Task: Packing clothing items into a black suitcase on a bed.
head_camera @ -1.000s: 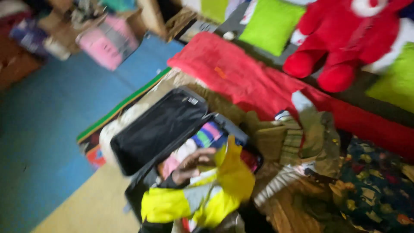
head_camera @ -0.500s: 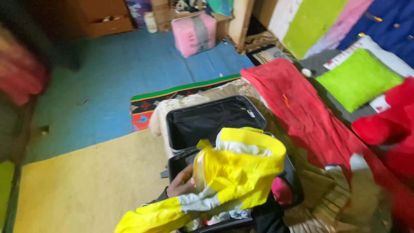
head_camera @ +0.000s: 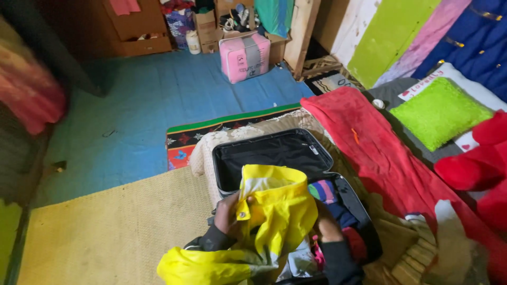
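Between your two hands, above the open black suitcase (head_camera: 274, 153), the yellow rain jacket (head_camera: 274, 211) is bunched up. Half a second ago it hung spread wide from your left hand alone; now both hands grip it and the cloth has gathered. Your left hand (head_camera: 227, 211) pinches a snap-studded edge; your right hand (head_camera: 326, 224) clutches the far side, fingers mostly hidden. Beyond your right hand lie folded clothes (head_camera: 330, 192) and a red blanket (head_camera: 369, 142).
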